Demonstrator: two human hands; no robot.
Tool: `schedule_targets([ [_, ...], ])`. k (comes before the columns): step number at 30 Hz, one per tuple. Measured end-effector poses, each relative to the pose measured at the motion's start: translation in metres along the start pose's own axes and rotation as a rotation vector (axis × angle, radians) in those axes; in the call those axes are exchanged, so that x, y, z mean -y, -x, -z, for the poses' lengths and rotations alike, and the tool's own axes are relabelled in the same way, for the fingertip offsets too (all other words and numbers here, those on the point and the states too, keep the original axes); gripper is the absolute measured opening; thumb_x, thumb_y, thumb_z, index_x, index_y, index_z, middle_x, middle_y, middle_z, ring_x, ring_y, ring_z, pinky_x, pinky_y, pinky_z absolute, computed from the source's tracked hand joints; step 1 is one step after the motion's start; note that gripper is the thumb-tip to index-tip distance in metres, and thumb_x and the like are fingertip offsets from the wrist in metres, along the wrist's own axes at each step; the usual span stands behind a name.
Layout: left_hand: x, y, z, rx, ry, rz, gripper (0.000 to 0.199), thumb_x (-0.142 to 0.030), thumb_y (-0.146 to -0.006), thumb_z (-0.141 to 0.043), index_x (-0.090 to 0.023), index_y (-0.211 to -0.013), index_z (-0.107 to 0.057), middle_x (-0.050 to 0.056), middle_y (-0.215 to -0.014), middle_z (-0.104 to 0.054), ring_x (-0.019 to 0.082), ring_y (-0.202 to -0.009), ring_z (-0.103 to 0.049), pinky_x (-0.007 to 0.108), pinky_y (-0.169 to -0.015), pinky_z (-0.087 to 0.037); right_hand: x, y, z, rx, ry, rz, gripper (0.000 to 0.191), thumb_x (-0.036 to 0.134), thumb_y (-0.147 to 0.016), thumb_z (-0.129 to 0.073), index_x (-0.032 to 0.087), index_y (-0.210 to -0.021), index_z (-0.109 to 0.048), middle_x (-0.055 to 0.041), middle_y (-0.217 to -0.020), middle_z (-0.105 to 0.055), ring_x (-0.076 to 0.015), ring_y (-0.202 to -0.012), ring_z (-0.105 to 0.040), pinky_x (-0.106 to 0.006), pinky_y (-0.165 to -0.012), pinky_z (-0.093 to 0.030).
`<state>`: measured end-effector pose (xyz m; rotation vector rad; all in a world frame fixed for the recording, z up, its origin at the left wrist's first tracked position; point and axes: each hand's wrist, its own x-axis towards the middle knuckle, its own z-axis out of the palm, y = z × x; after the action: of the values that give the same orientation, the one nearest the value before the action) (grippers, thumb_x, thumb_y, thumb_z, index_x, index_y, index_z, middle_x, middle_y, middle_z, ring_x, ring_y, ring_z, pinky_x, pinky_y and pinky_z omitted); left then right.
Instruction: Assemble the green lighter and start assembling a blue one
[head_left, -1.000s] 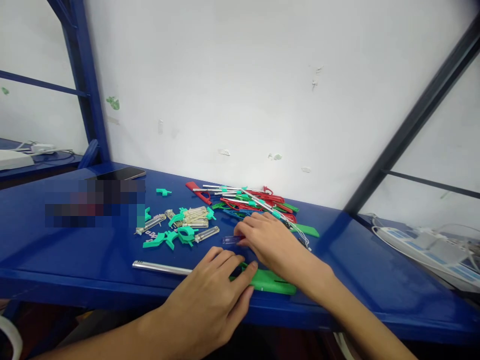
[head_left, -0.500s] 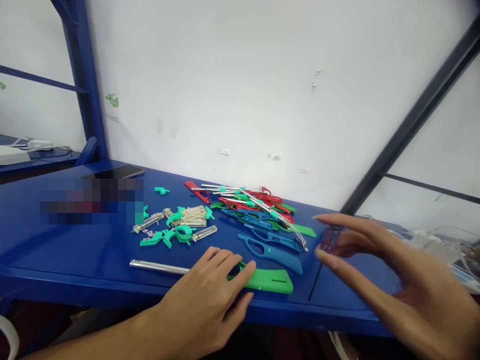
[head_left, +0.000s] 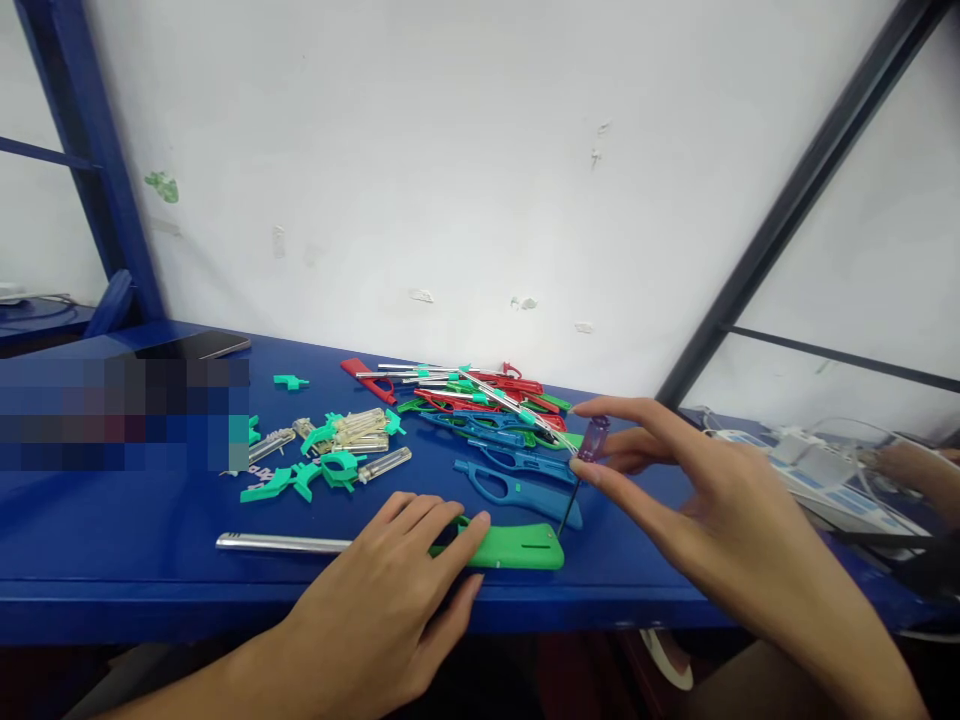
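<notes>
My left hand is closed around a green long-nosed lighter near the table's front edge. Its metal tube points left, and part of its body is hidden under my fingers. Between thumb and fingers of my right hand is a small screwdriver with a clear purple handle. The dark shaft slants down, and its tip meets the right end of the green lighter, at or close to a screw spot. Just behind lies a blue lighter shell.
Behind is a pile of red, green and blue shells with metal tubes. To the left lie clear fuel tanks and turquoise triggers. A phone lies far left. White cables and devices and another person's hand are at right.
My right hand has moved left with the screwdriver, bringing its tip down to the green lighter's right end. My left hand keeps its grip. The view has shifted to the right.
</notes>
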<state>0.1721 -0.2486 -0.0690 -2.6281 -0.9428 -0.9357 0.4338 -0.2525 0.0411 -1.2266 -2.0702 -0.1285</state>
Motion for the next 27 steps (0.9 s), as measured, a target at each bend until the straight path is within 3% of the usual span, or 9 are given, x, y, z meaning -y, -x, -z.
schedule_targets([
  [7,-0.0012,0.0016,0.0005,0.005,0.003,0.003,0.037,-0.019,-0.108,-0.050,-0.016,-0.142,-0.065,0.013,-0.123,-0.076,0.032,-0.110,-0.073,0.055,-0.097,-0.061,0.0020,-0.0016,-0.0039,0.014,-0.025,0.026,0.028,0.031,-0.101,-0.070,0.036,-0.128,-0.067,0.0066,-0.084,-0.085,-0.0204,-0.080,-0.085,-0.026,-0.072,-0.067],
  [27,-0.0004,0.0007,-0.0003,-0.050,-0.031,-0.016,0.037,-0.018,-0.107,-0.048,-0.017,-0.139,-0.068,0.012,-0.120,-0.078,0.031,-0.107,-0.075,0.050,-0.094,-0.062,-0.0027,-0.0101,-0.0053,0.058,-0.095,-0.057,0.029,0.032,-0.101,-0.070,0.030,-0.129,-0.071,0.0026,-0.080,-0.083,-0.0218,-0.072,-0.083,-0.029,-0.068,-0.066],
])
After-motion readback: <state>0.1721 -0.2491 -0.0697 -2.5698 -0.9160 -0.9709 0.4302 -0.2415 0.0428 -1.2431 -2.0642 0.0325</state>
